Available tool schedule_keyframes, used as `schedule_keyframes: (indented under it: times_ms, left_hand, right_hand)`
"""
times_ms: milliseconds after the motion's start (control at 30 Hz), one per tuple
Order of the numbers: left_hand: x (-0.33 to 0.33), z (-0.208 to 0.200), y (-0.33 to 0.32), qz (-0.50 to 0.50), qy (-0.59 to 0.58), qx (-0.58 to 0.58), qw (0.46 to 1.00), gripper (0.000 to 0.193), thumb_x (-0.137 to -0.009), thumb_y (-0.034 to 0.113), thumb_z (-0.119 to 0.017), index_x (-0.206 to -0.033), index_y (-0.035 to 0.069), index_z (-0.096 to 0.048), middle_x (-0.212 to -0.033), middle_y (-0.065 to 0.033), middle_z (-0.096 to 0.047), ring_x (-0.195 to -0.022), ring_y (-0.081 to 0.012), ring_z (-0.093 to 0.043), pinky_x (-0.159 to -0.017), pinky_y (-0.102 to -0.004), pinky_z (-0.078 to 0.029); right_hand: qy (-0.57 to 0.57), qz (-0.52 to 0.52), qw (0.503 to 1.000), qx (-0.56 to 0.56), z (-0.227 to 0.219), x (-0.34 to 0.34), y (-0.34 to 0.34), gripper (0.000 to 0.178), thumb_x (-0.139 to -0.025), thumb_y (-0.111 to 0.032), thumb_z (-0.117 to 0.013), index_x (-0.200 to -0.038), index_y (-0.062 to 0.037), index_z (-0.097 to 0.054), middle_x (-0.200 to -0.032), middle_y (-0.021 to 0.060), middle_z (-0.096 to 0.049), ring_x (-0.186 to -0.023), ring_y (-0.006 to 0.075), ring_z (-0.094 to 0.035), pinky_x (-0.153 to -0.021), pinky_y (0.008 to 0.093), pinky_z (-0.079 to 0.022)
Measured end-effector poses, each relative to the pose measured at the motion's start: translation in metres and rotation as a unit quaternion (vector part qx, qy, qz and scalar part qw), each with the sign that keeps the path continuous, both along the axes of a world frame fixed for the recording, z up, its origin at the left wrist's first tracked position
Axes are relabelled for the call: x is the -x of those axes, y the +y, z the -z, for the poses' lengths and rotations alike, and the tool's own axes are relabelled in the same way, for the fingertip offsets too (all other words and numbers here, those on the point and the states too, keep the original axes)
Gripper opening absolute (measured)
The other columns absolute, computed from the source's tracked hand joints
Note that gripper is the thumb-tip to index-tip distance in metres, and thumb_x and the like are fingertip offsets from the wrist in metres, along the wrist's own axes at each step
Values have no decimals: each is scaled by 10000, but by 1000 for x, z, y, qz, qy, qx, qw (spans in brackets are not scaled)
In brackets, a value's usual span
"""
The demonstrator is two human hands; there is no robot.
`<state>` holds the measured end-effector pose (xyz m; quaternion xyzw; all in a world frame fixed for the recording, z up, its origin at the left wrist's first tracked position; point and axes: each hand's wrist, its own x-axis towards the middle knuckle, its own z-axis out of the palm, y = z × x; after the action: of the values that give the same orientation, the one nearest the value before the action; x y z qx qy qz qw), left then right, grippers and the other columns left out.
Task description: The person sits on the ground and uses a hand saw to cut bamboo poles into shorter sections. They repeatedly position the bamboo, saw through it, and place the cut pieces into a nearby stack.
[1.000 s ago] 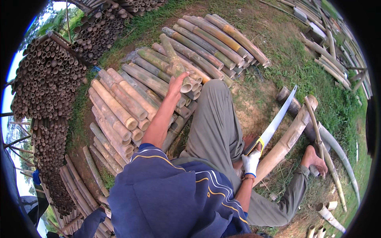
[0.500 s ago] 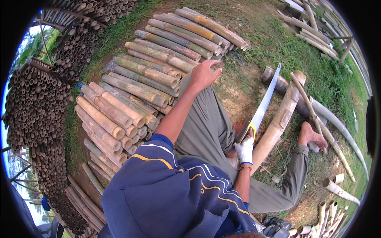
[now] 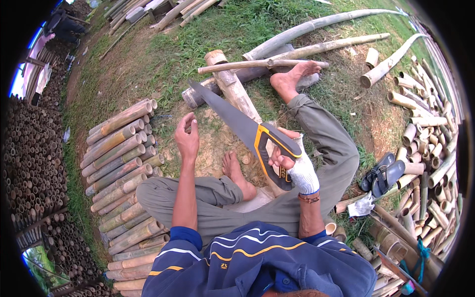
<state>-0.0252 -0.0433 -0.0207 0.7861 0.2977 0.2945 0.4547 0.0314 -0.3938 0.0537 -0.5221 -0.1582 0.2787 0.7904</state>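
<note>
My right hand [image 3: 303, 172], in a white glove with bare fingertips, is closed round the black and yellow handle of a handsaw [image 3: 228, 115]. The saw's long blade slants up and leftward over a thick bamboo pole [image 3: 238, 96] lying between my legs. That pole rests across a dark round log [image 3: 194, 97]. Bare and holding nothing, my left hand [image 3: 187, 138] is raised left of the blade, its fingers curled loosely and the thumb apart. A thin bamboo stick [image 3: 232, 65] crosses the thick pole near its far end, and my foot [image 3: 292, 81] is against that stick.
Cut bamboo lengths [image 3: 121, 180] are stacked at my left. Short offcuts [image 3: 438, 148] heap up at the right, near black sandals [image 3: 383, 174] and a white glove [image 3: 361, 205]. Long poles [image 3: 316, 24] lie on the grass ahead. A large bamboo pile [image 3: 32, 153] stands far left.
My view has turned rightward. The left hand has left its place above the stacked bamboo and is now near the blade. The saw, still in my right hand, has tilted so its flat side shows.
</note>
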Motion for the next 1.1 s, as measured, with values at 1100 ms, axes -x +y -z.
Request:
schedule_keyframes:
  times_ms: [1100]
  left_hand:
    - [-418,15,-97,315,325,-408,793,425,-773,226,-839,-1119,12,-718,-1096,-263,-788,-1094,-437,-762,-956,-522,-608]
  right_hand:
    - [-107,286,787,537,172,-66,-211,466,-1193,-293,-402,-1564,-54,-551,-1398,78,-670,-1219,195,-627,-1079,367,-496]
